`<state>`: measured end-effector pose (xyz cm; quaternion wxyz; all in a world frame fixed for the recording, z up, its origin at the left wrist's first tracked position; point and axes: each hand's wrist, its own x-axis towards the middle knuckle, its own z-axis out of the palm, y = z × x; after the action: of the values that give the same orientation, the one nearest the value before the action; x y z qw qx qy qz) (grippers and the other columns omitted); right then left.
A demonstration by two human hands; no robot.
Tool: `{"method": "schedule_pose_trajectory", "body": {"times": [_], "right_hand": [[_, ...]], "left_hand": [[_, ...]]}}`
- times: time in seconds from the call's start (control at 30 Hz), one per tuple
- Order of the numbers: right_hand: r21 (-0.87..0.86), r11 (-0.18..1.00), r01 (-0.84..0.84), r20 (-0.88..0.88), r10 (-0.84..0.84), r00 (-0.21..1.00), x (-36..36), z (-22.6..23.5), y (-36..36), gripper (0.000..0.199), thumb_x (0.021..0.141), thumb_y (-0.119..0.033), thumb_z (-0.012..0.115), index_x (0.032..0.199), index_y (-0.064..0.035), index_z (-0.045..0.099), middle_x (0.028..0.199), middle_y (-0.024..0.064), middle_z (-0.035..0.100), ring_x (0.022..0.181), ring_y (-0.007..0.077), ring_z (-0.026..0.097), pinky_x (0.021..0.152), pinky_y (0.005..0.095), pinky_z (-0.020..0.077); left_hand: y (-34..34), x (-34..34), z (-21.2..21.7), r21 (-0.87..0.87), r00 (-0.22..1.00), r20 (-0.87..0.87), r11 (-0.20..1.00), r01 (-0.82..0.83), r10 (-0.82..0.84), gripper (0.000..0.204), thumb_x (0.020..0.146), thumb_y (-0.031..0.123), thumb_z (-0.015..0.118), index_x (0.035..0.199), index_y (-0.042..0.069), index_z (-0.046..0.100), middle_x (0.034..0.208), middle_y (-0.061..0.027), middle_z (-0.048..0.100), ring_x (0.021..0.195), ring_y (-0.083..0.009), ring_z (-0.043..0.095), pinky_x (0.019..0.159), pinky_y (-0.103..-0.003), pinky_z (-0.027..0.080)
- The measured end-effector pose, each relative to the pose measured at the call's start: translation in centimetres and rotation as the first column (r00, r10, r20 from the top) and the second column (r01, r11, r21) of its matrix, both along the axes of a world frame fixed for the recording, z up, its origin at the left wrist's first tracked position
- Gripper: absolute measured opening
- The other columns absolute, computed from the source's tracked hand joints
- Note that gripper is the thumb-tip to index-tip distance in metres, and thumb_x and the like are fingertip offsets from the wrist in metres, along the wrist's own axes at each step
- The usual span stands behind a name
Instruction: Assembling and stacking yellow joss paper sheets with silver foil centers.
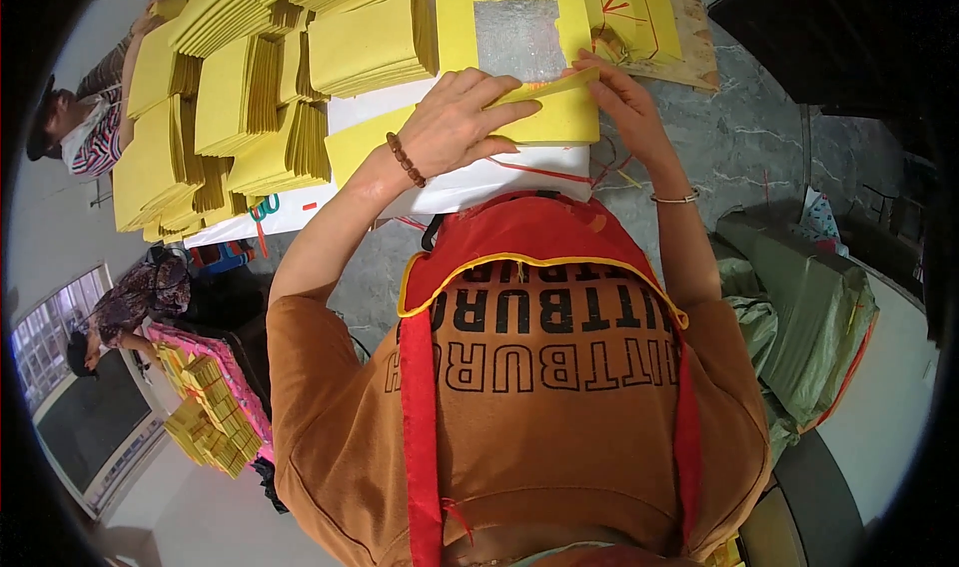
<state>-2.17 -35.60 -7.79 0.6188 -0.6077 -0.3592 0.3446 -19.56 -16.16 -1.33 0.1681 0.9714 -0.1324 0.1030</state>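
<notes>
A yellow paper sheet with a silver foil rectangle, like joss paper [455, 27], lies in front of me at the table's near edge. Its near edge is turned up in a narrow fold [564, 92]. My left hand [462, 119] rests on the fold's left part, fingers stretched out and apart, thumb toward me. At the fold's right end, my right hand [621, 97] pinches the paper between thumb and fingers. More yellow paper [355, 149] lies under my left wrist.
Stacks of folded yellow paper [365, 52] fill the table's left side. Green-handled scissors [264, 209] lie at its near left edge. One person [100, 132] works at the far left, another [140, 302] nearer, beside a pink-covered table [235, 372]. A wrapped bundle [814, 317] stands at right.
</notes>
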Motion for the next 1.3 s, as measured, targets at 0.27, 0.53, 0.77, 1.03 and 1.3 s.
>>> {"method": "schedule_pose_trajectory", "body": {"times": [0.27, 0.53, 0.77, 1.03, 1.3], "right_hand": [[0.026, 0.999, 0.036, 0.164, -0.04, 0.986, -0.1, 0.3, 0.0, 0.032, 0.09, -0.012, 0.055, 0.121, -0.0026, 0.056, 0.134, 0.0112, 0.048, 0.121, 0.0181, 0.045, 0.099, 0.0285, 0.0357], [-0.034, 0.962, 0.271, 0.394, -0.236, 0.888, -4.0, 1.0, -1.1, 0.062, 0.079, -0.017, 0.07, 0.133, -0.0052, 0.042, 0.137, 0.0132, 0.041, 0.129, 0.0228, 0.036, 0.104, 0.0369, 0.0318], [-0.055, 0.963, 0.263, -0.039, -0.265, 0.963, -6.1, 0.2, -1.2, 0.085, 0.073, -0.016, 0.074, 0.142, -0.0074, 0.025, 0.14, 0.0138, 0.036, 0.131, 0.0263, 0.034, 0.105, 0.0427, 0.0305], [-0.017, 0.972, 0.234, -0.044, -0.234, 0.971, -6.0, -0.4, -1.4, 0.084, 0.072, -0.015, 0.074, 0.141, -0.0084, 0.027, 0.14, 0.0126, 0.036, 0.131, 0.025, 0.034, 0.106, 0.0424, 0.0298], [-0.024, 0.977, 0.21, -0.028, -0.211, 0.977, -6.2, -0.1, -1.2, 0.084, 0.073, -0.01, 0.071, 0.142, -0.0076, 0.023, 0.141, 0.0126, 0.033, 0.131, 0.0242, 0.032, 0.106, 0.0413, 0.0298]], "left_hand": [[0.6, 0.3, -0.1, 0.024, 0.999, 0.033, 0.999, 0.029, -0.029, 0.045, 0.076, 0.028, 0.067, 0.119, 0.017, 0.059, 0.111, -0.0058, 0.058, 0.094, -0.023, 0.052, 0.08, -0.035, 0.043], [-0.5, -0.1, 0.3, 0.142, 0.997, 0.035, 0.988, -0.068, 0.063, 0.042, 0.077, 0.029, 0.066, 0.116, 0.016, 0.061, 0.108, -0.0046, 0.059, 0.091, -0.0221, 0.054, 0.077, -0.035, 0.044], [-0.7, 0.1, 0.5, 0.142, 0.998, 0.015, 0.988, -0.065, 0.064, 0.035, 0.077, 0.027, 0.066, 0.108, 0.013, 0.064, 0.11, -0.0064, 0.059, 0.093, -0.0236, 0.054, 0.078, -0.036, 0.046], [-0.3, 0.2, 1.3, 0.146, 0.999, -0.047, 0.989, 0.001, 0.006, 0.034, 0.077, 0.025, 0.065, 0.107, 0.009, 0.063, 0.112, -0.0086, 0.058, 0.096, -0.025, 0.053, 0.079, -0.036, 0.047], [-0.1, 0.0, 1.1, 0.143, 0.997, -0.076, 0.989, 0.024, -0.013, 0.035, 0.076, 0.022, 0.065, 0.108, 0.007, 0.063, 0.114, -0.0103, 0.058, 0.098, -0.0262, 0.054, 0.082, -0.036, 0.047]]}}
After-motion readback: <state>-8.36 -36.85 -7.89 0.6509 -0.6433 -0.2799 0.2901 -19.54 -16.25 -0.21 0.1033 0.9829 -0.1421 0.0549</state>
